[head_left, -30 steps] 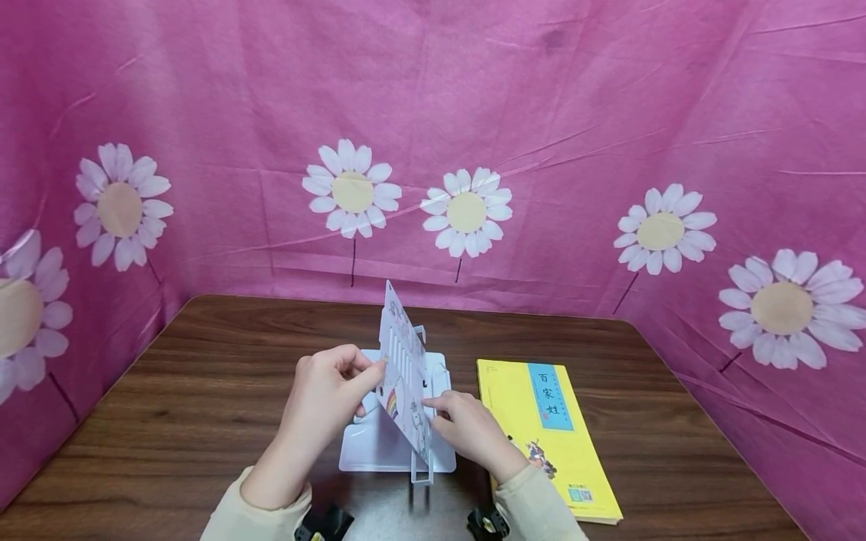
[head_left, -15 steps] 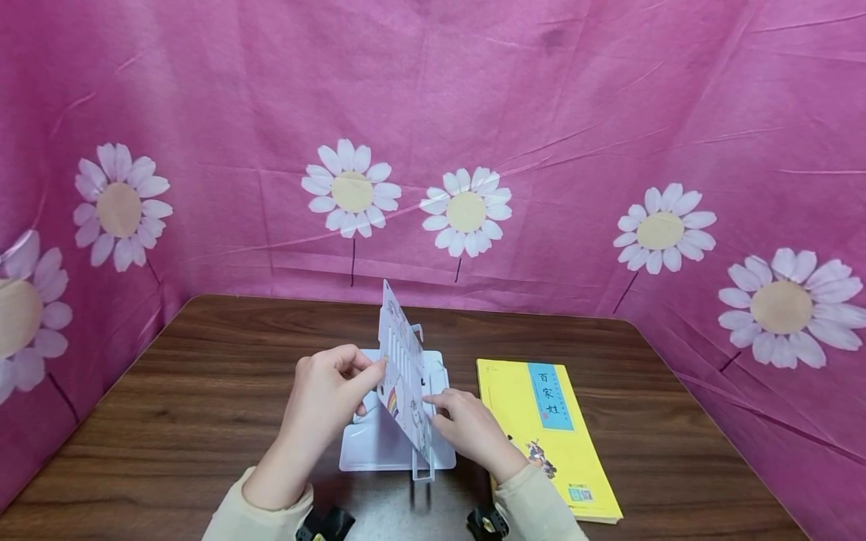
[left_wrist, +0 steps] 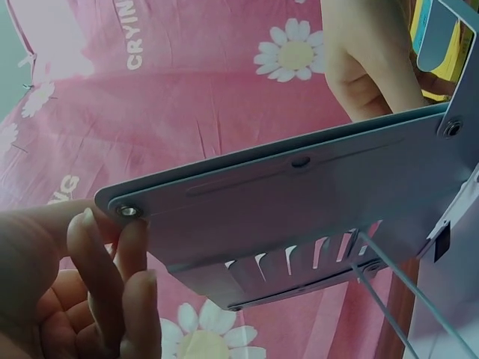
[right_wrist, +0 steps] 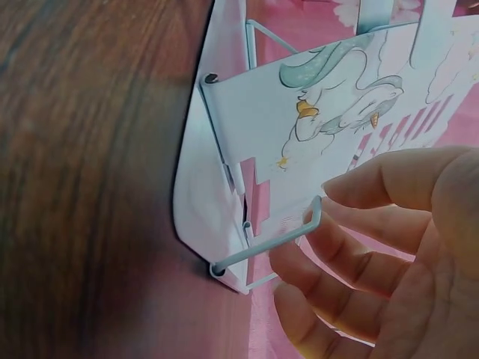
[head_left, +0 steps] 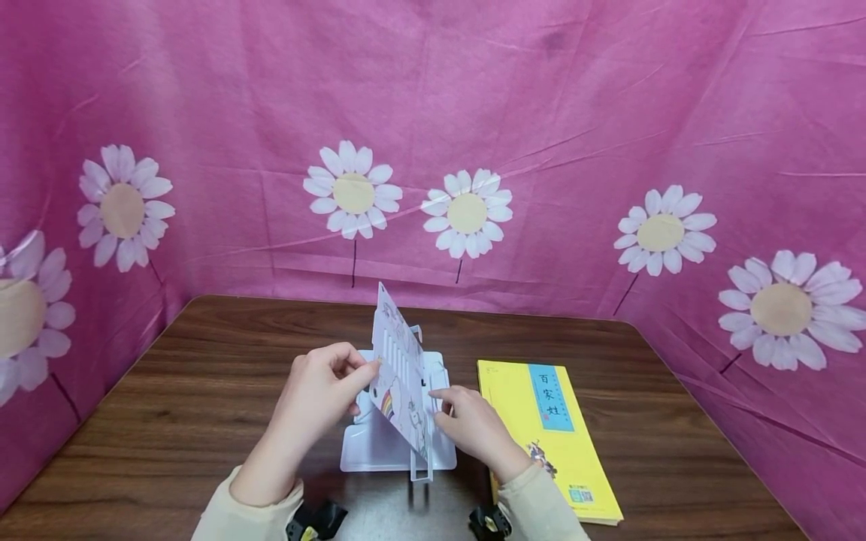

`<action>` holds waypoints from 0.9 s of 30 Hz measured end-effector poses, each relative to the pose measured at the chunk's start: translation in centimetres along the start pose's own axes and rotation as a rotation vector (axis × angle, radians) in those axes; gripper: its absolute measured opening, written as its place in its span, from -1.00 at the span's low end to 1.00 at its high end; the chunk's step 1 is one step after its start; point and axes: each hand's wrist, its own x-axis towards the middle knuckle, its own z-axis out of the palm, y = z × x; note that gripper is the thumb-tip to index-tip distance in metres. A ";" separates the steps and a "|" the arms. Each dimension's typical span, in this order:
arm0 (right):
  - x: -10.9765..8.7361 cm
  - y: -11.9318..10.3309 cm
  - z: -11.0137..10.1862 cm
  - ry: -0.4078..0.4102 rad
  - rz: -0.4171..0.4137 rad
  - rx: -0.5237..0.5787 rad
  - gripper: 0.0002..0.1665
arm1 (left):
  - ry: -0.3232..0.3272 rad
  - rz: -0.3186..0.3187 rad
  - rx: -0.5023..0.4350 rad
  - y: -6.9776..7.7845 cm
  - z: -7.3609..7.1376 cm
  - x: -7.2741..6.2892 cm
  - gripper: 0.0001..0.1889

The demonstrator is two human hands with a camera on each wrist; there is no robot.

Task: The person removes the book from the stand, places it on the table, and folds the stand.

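Observation:
A white metal book stand point(head_left: 401, 376) with unicorn and rainbow prints has its slotted panel raised at a steep tilt above the base point(head_left: 372, 454). At the panel's left edge, my left hand point(head_left: 323, 387) pinches a corner between thumb and fingers; the left wrist view shows this corner beside a rivet. My right hand point(head_left: 473, 424) is on the panel's other side, low near the base. In the right wrist view its curled fingers point(right_wrist: 352, 258) are at the bent end of a wire support point(right_wrist: 262, 245) hinged on the base. Part of that contact is hidden.
A yellow book point(head_left: 588, 466) with a blue title label lies right of the stand, partly under my right forearm. The wooden table point(head_left: 203, 406) ends at a pink curtain point(head_left: 433, 90) printed with daisies. Two flat clips point(right_wrist: 430, 34) project over the panel.
The panel's upper edge has tipped slightly to the left together with my left hand. My right fingertips have drawn back a little to the right from the panel.

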 end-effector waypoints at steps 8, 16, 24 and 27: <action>0.0 0.0 -0.1 0.013 -0.009 -0.009 -0.62 | -0.091 -0.064 -0.006 -0.1 -0.2 -0.1 -0.78; -0.3 -1.0 -0.7 0.072 -0.097 0.058 -0.62 | -0.117 -0.046 -0.027 -0.3 0.1 0.1 -0.80; -0.9 -2.3 -1.0 0.057 -0.140 0.138 -0.63 | -0.121 -0.022 -0.041 -0.4 0.2 0.2 -0.81; -1.1 -2.6 -1.1 0.067 -0.181 0.139 -0.65 | -0.122 -0.018 -0.048 -0.4 0.2 0.2 -0.81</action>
